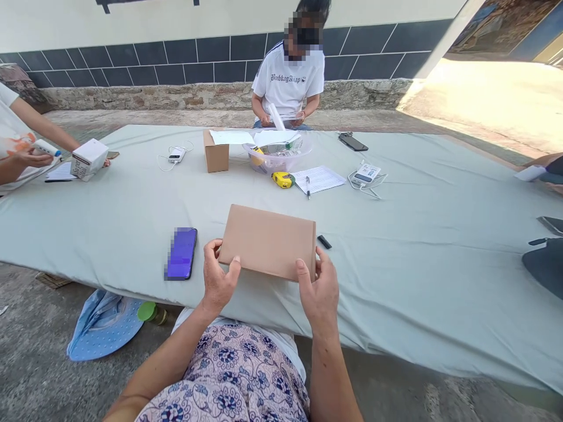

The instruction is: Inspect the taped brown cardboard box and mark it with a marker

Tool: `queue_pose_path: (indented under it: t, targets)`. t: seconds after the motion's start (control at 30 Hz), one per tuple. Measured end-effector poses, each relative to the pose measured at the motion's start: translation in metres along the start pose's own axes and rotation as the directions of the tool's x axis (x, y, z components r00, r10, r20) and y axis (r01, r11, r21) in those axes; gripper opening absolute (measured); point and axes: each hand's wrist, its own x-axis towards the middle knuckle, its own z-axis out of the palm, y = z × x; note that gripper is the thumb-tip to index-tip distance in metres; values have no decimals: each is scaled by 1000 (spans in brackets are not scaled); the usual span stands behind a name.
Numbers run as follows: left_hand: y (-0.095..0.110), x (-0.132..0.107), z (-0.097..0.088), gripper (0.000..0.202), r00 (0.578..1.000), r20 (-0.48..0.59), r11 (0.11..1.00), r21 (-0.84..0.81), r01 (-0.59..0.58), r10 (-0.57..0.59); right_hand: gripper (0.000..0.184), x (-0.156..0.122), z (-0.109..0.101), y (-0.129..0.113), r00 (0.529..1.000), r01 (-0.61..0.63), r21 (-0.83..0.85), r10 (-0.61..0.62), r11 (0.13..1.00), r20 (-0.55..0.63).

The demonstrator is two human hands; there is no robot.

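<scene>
A plain brown cardboard box (269,241) is held between my two hands over the near edge of the cloth-covered table (422,275). My left hand (221,275) grips its left end, thumb on the near top edge. At the right end my right hand (320,287) is closed round the side, its thumb on the top near the corner. The fingers under the box are partly hidden. Left of the box lies a phone (183,253) with a lit purple screen. Just past my right fingers is a small black object (324,241) whose kind I cannot make out.
Beyond the box are a yellow tape measure (282,180), a pen (308,186) on paper, a clear plastic basin (299,155), another cardboard box (216,153) and power banks with cables (366,173). People sit opposite, left and right. A blue hat (105,328) lies below.
</scene>
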Motion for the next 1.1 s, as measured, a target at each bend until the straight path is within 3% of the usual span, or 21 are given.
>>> queue_pose_path:
  t: [0.13, 0.33, 0.6, 0.77, 0.9, 1.1]
  targets:
    - [-2, -1, 1, 42, 1000, 1, 1000, 9, -9, 9, 90, -1, -4, 2, 1000, 0, 28, 0, 1000, -2]
    - [-5, 3, -4, 63, 998, 48, 995, 90, -32, 27, 81, 0, 1, 7, 1000, 4, 86, -3, 996, -9]
    - [-17, 8, -5, 45, 996, -37, 996, -58, 75, -77, 61, -1, 6, 3, 1000, 4, 255, -6, 967, 7]
    - [-20, 10, -8, 35, 992, -68, 992, -86, 96, -102, 70, -3, 3, 0, 1000, -21, 202, 16, 979, 24]
    - [-18, 12, -15, 52, 993, -81, 996, -19, 89, -91, 89, -8, 0, -8, 1000, 26, 57, -27, 998, 16]
    - [-16, 12, -20, 51, 998, 29, 997, 56, 62, -64, 77, -9, -2, -14, 996, 80, -48, -77, 996, 53]
